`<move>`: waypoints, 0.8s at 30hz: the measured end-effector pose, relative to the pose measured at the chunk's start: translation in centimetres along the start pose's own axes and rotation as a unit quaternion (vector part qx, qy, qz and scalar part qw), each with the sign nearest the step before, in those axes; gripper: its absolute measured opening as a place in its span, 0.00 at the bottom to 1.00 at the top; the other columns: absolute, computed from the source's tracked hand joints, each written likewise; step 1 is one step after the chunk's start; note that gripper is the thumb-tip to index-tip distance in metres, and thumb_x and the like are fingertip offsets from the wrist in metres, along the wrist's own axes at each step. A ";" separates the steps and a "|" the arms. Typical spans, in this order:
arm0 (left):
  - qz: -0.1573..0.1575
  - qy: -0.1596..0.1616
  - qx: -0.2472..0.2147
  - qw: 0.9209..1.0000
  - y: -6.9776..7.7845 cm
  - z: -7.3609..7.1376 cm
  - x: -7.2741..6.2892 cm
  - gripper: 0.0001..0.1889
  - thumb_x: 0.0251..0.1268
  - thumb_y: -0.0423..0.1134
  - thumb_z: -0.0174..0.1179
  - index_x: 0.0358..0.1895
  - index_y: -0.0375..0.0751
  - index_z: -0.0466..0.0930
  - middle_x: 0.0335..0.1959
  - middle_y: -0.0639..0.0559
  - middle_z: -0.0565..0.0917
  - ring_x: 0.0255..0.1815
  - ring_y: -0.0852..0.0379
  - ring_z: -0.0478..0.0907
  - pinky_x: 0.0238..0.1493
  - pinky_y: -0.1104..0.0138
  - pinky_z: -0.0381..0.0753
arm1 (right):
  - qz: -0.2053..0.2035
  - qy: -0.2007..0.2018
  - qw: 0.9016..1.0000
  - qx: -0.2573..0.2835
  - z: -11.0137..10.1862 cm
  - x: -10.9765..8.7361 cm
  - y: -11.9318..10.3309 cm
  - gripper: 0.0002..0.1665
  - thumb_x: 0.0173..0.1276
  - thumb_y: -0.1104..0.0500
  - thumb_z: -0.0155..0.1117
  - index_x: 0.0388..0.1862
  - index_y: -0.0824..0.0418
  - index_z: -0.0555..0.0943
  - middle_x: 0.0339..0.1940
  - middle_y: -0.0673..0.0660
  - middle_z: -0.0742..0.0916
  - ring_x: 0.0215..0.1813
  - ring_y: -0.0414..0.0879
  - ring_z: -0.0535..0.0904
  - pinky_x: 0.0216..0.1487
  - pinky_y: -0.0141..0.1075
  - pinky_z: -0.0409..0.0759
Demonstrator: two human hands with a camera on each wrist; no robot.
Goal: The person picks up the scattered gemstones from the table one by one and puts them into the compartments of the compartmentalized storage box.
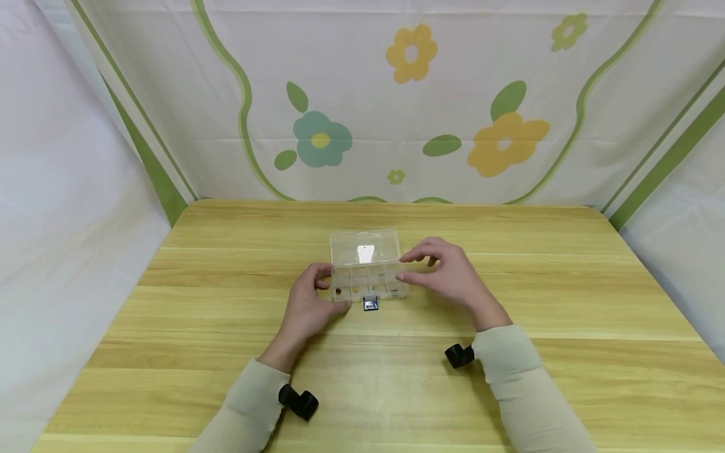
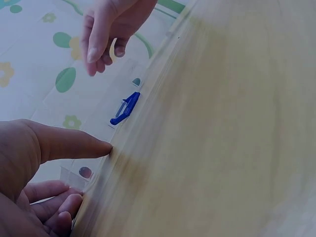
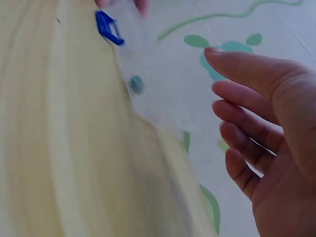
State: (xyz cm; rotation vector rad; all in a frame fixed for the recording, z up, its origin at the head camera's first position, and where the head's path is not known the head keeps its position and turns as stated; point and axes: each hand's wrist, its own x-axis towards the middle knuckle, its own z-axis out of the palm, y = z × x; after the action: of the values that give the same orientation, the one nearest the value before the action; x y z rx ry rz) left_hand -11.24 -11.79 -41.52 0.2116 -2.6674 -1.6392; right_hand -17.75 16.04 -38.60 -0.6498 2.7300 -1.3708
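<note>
A clear plastic compartment box (image 1: 359, 294) stands on the table with its lid (image 1: 345, 247) raised at the back. On its front is a blue latch (image 1: 370, 304), hanging down. Small pieces lie in the front compartments, among them a dark brown one (image 1: 338, 291), a yellow one (image 1: 355, 289) and a blue-green one (image 3: 137, 84). My left hand (image 1: 308, 308) holds the box's left end, thumb along the front and fingers curled at the side. My right hand (image 1: 447, 270) hovers at the right end, thumb and fingers apart with nothing between them.
The wooden table (image 1: 170, 365) reaches back to a white cloth (image 1: 368, 170) printed with flowers. More white cloth hangs at both sides. A black wrist camera (image 1: 300, 402) is strapped on the left sleeve, another camera (image 1: 459, 356) on the right.
</note>
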 end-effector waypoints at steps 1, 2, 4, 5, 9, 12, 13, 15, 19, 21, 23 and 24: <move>0.000 0.000 0.000 1.000 0.0 0.0 0.0 0.40 0.48 0.30 0.82 0.69 0.39 0.78 0.65 0.42 0.83 0.61 0.43 0.78 0.59 0.53 0.77 | 0.004 0.000 1.000 -0.005 -0.3 0.0 0.3 0.17 0.61 0.53 0.86 0.48 0.55 0.93 0.48 0.54 0.91 0.52 0.47 0.82 0.54 0.43 0.79; -0.001 0.000 0.000 1.000 0.0 0.0 0.0 0.40 0.48 0.30 0.82 0.69 0.39 0.78 0.65 0.42 0.83 0.61 0.43 0.78 0.59 0.53 0.77 | 0.010 0.000 1.000 -0.009 -0.7 0.0 0.5 0.17 0.61 0.53 0.86 0.48 0.54 0.93 0.49 0.53 0.91 0.52 0.47 0.82 0.55 0.43 0.79; -0.002 0.000 0.001 1.000 0.0 0.0 0.0 0.40 0.48 0.30 0.82 0.69 0.39 0.78 0.65 0.42 0.83 0.61 0.43 0.78 0.59 0.53 0.77 | 0.021 -0.001 1.000 -0.018 -1.2 -0.1 1.1 0.18 0.62 0.52 0.85 0.49 0.54 0.93 0.49 0.53 0.90 0.53 0.47 0.82 0.55 0.44 0.79; -0.002 0.001 0.002 1.000 0.0 0.0 0.0 0.40 0.48 0.30 0.82 0.69 0.39 0.78 0.65 0.42 0.83 0.61 0.43 0.78 0.59 0.53 0.77 | 0.026 -0.002 0.999 -0.020 -1.5 -0.1 1.4 0.18 0.62 0.51 0.85 0.49 0.54 0.93 0.50 0.53 0.90 0.53 0.48 0.82 0.56 0.44 0.79; -0.002 0.002 0.005 1.000 0.0 0.0 0.0 0.40 0.48 0.30 0.82 0.69 0.39 0.78 0.65 0.42 0.83 0.60 0.43 0.78 0.59 0.53 0.77 | 0.056 -0.010 0.998 -0.024 -2.4 -0.4 2.3 0.20 0.62 0.48 0.85 0.51 0.53 0.92 0.52 0.52 0.90 0.55 0.49 0.82 0.57 0.44 0.78; -0.003 0.002 0.007 1.000 0.0 0.1 0.1 0.40 0.48 0.30 0.82 0.69 0.39 0.78 0.65 0.42 0.83 0.60 0.43 0.79 0.60 0.53 0.77 | 0.071 -0.014 0.997 -0.023 -3.2 -0.8 3.0 0.21 0.61 0.47 0.86 0.51 0.52 0.92 0.52 0.52 0.90 0.54 0.49 0.81 0.56 0.40 0.78; -0.003 0.002 0.007 1.000 0.0 0.1 0.1 0.40 0.48 0.30 0.82 0.69 0.39 0.78 0.65 0.42 0.83 0.60 0.43 0.79 0.60 0.53 0.77 | 0.074 -0.015 0.997 -0.024 -3.4 -0.9 3.2 0.21 0.61 0.47 0.86 0.51 0.51 0.92 0.52 0.52 0.90 0.54 0.49 0.81 0.55 0.39 0.78; -0.004 0.002 0.007 1.000 0.0 0.1 0.1 0.40 0.48 0.30 0.82 0.69 0.39 0.78 0.65 0.42 0.83 0.60 0.43 0.79 0.60 0.52 0.77 | 0.078 -0.020 0.996 -0.029 -3.9 -1.1 3.7 0.20 0.61 0.47 0.85 0.50 0.51 0.93 0.52 0.52 0.91 0.53 0.49 0.81 0.54 0.37 0.78; -0.003 0.001 0.005 1.000 -0.1 0.1 0.1 0.40 0.48 0.30 0.82 0.69 0.39 0.78 0.65 0.42 0.83 0.60 0.43 0.78 0.60 0.53 0.77 | 0.086 -0.033 0.995 -0.038 -4.5 -1.6 4.7 0.20 0.62 0.45 0.85 0.51 0.49 0.92 0.51 0.51 0.91 0.53 0.49 0.82 0.55 0.37 0.80; -0.003 0.001 0.004 1.000 0.0 0.1 0.1 0.39 0.48 0.30 0.82 0.69 0.39 0.78 0.65 0.42 0.83 0.60 0.43 0.78 0.60 0.53 0.77 | 0.090 -0.039 0.994 -0.041 -4.8 -1.8 5.2 0.21 0.61 0.44 0.85 0.51 0.48 0.92 0.51 0.51 0.91 0.52 0.49 0.82 0.55 0.37 0.80; -0.003 0.001 0.004 1.000 0.0 0.1 0.1 0.39 0.48 0.30 0.82 0.69 0.39 0.78 0.65 0.42 0.83 0.60 0.43 0.78 0.60 0.53 0.77 | 0.097 -0.044 0.993 -0.044 -5.2 -2.0 5.6 0.21 0.60 0.43 0.86 0.49 0.47 0.93 0.50 0.50 0.91 0.50 0.49 0.81 0.53 0.37 0.79; -0.004 0.001 0.004 1.000 0.0 0.1 0.1 0.39 0.48 0.30 0.82 0.69 0.39 0.78 0.65 0.42 0.83 0.60 0.43 0.78 0.60 0.53 0.77 | 0.100 -0.046 0.993 -0.047 -5.4 -2.1 5.8 0.21 0.59 0.42 0.86 0.48 0.47 0.92 0.49 0.50 0.91 0.49 0.49 0.81 0.52 0.37 0.78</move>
State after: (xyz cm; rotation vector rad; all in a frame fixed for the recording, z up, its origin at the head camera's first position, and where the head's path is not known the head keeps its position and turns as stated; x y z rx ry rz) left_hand -11.34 -11.74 -41.55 0.2230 -2.6764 -1.6286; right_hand -18.94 24.01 -40.18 -0.4166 2.7117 -1.1474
